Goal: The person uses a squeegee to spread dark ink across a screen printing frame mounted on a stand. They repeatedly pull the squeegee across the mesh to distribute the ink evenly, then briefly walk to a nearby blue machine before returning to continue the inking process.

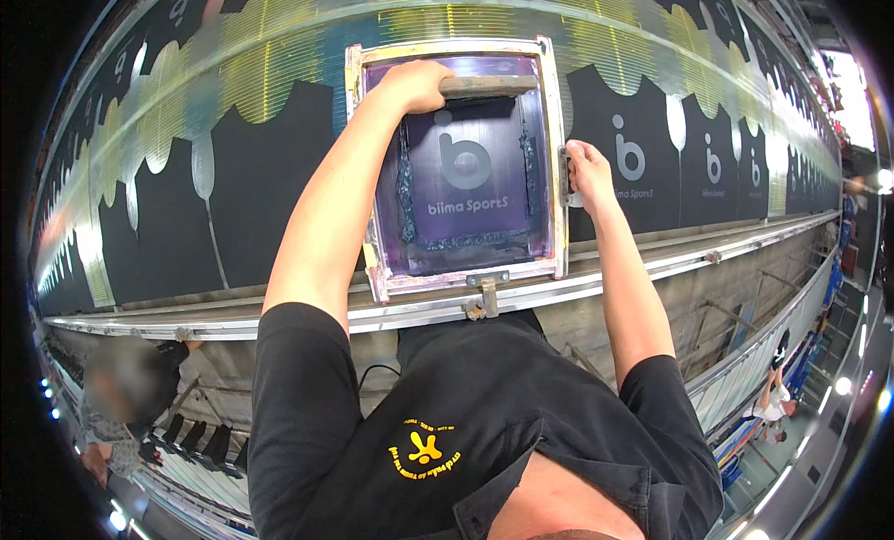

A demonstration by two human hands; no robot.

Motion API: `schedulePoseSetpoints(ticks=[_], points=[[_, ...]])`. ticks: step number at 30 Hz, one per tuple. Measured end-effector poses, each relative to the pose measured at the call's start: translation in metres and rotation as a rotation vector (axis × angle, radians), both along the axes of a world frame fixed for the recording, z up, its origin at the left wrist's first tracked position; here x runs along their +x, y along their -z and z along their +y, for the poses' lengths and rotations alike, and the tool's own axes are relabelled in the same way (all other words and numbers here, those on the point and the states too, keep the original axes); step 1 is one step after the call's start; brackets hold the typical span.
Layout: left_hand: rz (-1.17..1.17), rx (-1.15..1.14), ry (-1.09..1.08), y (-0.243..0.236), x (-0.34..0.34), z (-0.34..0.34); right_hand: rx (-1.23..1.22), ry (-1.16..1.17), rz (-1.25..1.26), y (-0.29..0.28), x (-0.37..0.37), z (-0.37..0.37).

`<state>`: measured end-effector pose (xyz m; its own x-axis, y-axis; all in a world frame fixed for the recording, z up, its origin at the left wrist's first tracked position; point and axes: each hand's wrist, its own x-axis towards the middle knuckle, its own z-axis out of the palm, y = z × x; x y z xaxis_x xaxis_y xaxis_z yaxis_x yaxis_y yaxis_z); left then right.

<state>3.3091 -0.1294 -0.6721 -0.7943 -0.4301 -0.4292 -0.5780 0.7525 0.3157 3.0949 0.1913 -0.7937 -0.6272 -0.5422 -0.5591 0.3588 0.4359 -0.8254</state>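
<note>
The left hand (413, 84) is wrapped tight around the long wooden handle of a squeegee (489, 86). The squeegee lies across the far end of a square printing screen with a pale metal frame and purple mesh (466, 214). The right hand (585, 168) is closed on the right side of that frame, about halfway along it.

The screen lies flat on a long counter (279, 93) that runs from left to right. A grey round sign shows in the middle of the mesh. Dark ink sits in smears along the left, right and near sides of the mesh.

Flat black shirt pieces (261, 186) lie in a row on the counter, on both sides of the screen. The pieces on the right (643, 158) have the grey print on them. The pieces on the left are plain.

A shiny metal rail (652, 261) runs along the near edge of the counter.
</note>
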Motion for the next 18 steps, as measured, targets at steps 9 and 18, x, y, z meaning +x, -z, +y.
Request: schedulePoseSetpoints(ticks=[9,18], points=[[0.330,-0.090,-0.066,0.017,0.125,0.179,-0.107,0.012,0.024,-0.046,0.006,-0.002],[0.451,-0.154,-0.071,0.026,0.196,0.298,-0.264,0.144,0.323,-0.044,0.014,-0.011]])
